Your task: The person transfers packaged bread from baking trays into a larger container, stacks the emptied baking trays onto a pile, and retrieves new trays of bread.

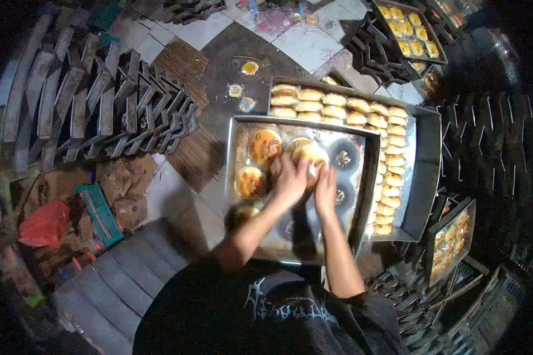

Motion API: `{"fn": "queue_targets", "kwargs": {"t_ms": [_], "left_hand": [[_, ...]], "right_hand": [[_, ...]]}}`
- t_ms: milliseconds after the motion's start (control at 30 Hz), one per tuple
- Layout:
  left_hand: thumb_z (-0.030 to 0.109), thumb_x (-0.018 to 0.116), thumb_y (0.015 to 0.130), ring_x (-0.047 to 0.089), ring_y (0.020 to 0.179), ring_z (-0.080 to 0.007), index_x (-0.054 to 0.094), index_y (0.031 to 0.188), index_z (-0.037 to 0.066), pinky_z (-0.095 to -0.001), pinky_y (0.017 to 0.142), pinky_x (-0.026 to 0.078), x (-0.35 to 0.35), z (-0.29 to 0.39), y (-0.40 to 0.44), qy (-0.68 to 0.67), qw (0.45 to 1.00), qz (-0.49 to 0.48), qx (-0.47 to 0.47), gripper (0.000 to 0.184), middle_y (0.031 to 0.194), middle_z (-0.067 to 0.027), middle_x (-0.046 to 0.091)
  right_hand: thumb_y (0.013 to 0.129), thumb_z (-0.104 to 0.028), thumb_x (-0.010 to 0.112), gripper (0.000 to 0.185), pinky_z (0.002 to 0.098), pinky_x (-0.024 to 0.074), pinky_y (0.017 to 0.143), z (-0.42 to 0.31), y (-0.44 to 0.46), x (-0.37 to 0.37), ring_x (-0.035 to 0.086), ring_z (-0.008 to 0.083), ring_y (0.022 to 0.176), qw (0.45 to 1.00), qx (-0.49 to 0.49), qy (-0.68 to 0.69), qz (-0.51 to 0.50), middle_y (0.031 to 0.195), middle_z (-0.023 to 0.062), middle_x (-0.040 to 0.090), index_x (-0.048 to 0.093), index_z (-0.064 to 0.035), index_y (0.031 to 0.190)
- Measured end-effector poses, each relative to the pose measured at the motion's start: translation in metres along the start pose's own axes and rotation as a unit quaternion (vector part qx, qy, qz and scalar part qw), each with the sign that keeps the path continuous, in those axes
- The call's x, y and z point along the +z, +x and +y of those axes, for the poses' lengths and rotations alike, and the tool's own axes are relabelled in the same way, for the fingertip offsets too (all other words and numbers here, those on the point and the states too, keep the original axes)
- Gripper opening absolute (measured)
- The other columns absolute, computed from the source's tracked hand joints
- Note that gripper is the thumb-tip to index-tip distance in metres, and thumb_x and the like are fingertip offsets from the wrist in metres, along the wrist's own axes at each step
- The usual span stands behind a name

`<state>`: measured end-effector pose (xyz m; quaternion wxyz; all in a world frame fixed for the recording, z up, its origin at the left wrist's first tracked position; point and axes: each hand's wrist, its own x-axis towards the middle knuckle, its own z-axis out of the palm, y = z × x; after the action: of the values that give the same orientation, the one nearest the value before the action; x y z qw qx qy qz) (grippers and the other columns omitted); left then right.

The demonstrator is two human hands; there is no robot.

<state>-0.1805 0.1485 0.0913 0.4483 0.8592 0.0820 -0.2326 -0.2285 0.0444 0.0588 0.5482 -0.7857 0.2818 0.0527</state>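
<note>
A round golden bun (305, 152) is between my two hands, above a metal baking tray (305, 255) in front of me. My left hand (289, 179) has its fingers curled against the bun's near left side. On the right, my right hand (324, 188) presses its fingers to the bun's edge. Whether the bun is in a clear wrapper, I cannot tell. In the tray's left column lie a browned bun (265, 146), another bun (250, 182) and a partly shaded one (246, 214). Dark round spots with crumbs (343, 155) mark the tray's right side.
A larger tray (417, 177) with rows of packed buns sits behind and right of mine. Stacked metal trays (89, 94) rise at left. More filled trays (408, 29) stand at right. Small wrapped pieces (236, 90) lie on the floor, and a red plastic bag (44, 225) is lower left.
</note>
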Motion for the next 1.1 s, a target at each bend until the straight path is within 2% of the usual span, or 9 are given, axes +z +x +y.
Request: {"fn": "queue_targets", "kwargs": {"t_ms": [100,200,267,367,467,567,733,933,1100], "left_hand": [[0.055,0.025,0.085,0.025,0.123,-0.0386,0.013,0.130,-0.005,-0.0466,0.100,0.020,0.004,0.011,0.060,-0.098,0.976,-0.108,-0.165,0.076,0.129,-0.0321,0.025],[0.063,0.026,0.081,0.012,0.128,-0.0339,0.010,0.133,-0.003,-0.0410,0.105,0.011,-0.016,0.003,0.046,-0.228,0.947,-0.193,-0.116,0.085,0.136,-0.0275,0.013],[0.064,0.026,0.081,0.012,0.128,-0.0336,0.017,0.131,-0.003,-0.0421,0.105,0.011,-0.069,0.045,0.024,-0.186,0.958,-0.178,-0.127,0.084,0.136,-0.0276,0.012],[0.063,0.033,0.079,0.015,0.127,-0.0351,0.029,0.124,-0.010,-0.0424,0.104,0.013,-0.104,0.015,0.054,-0.080,0.981,-0.157,-0.080,0.086,0.135,-0.0294,0.011],[0.067,0.036,0.075,0.020,0.125,-0.0371,0.025,0.127,-0.009,-0.0388,0.104,0.017,-0.087,-0.046,0.097,-0.173,0.967,-0.182,-0.043,0.093,0.133,-0.0303,0.016],[0.070,0.040,0.072,0.026,0.122,-0.0377,0.020,0.128,-0.009,-0.0363,0.103,0.021,-0.109,-0.021,0.067,-0.206,0.964,-0.153,-0.066,0.099,0.130,-0.0300,0.024],[0.049,0.044,0.083,0.032,0.118,-0.0372,0.007,0.130,-0.001,-0.0417,0.099,0.028,-0.148,-0.001,-0.030,-0.176,0.967,-0.124,0.133,0.078,0.128,-0.0281,0.029],[0.068,0.043,0.071,0.012,0.127,-0.0392,-0.010,0.132,-0.002,-0.0454,0.103,0.017,-0.126,-0.083,-0.022,-0.210,0.952,-0.179,-0.135,0.107,0.135,-0.0299,0.008],[0.065,0.042,0.075,0.025,0.123,-0.0355,0.023,0.132,0.004,-0.0421,0.102,0.022,-0.123,-0.089,0.002,-0.310,0.908,-0.253,-0.121,0.086,0.133,-0.0228,0.025]], "right_hand": [[0.092,-0.042,0.026,0.055,0.0345,0.0327,0.091,0.033,0.058,0.022,0.046,0.0279,0.105,0.990,0.066,0.124,-0.031,0.110,0.0196,0.050,0.045,0.0054,0.111],[0.091,-0.042,0.032,0.054,0.0346,0.0361,0.091,-0.001,0.016,0.019,0.045,0.0235,0.107,0.945,0.073,0.316,0.049,0.118,0.0162,0.044,0.029,0.0021,0.122],[0.089,-0.046,0.033,0.063,0.0357,0.0346,0.093,-0.068,-0.012,0.015,0.041,0.0248,0.113,0.950,0.081,0.297,0.054,0.122,0.0185,0.039,0.014,-0.0009,0.129],[0.085,-0.052,0.038,0.069,0.0349,0.0330,0.092,-0.050,0.028,0.054,0.039,0.0269,0.112,0.977,0.028,0.210,-0.035,0.122,0.0220,0.038,0.025,0.0029,0.126],[0.083,-0.050,0.044,0.070,0.0345,0.0303,0.093,-0.055,0.048,0.090,0.038,0.0270,0.111,0.948,0.157,0.278,-0.009,0.122,0.0244,0.037,0.029,0.0065,0.122],[0.083,-0.050,0.045,0.070,0.0341,0.0302,0.093,-0.079,0.024,0.076,0.037,0.0263,0.111,0.960,0.097,0.263,0.009,0.121,0.0233,0.038,0.029,0.0065,0.120],[0.087,-0.041,0.043,0.057,0.0331,0.0297,0.093,-0.101,-0.052,0.052,0.036,0.0223,0.110,0.953,0.044,0.296,-0.044,0.119,0.0176,0.038,0.029,0.0029,0.120],[0.082,-0.052,0.045,0.076,0.0320,0.0254,0.098,-0.036,-0.064,0.098,0.032,0.0246,0.118,0.944,0.160,0.278,-0.076,0.126,0.0201,0.034,0.023,0.0058,0.126],[0.082,-0.054,0.044,0.081,0.0370,0.0164,0.103,-0.041,-0.057,0.099,0.022,0.0256,0.125,0.918,0.156,0.340,-0.132,0.135,0.0184,0.023,0.014,0.0023,0.132]]}}
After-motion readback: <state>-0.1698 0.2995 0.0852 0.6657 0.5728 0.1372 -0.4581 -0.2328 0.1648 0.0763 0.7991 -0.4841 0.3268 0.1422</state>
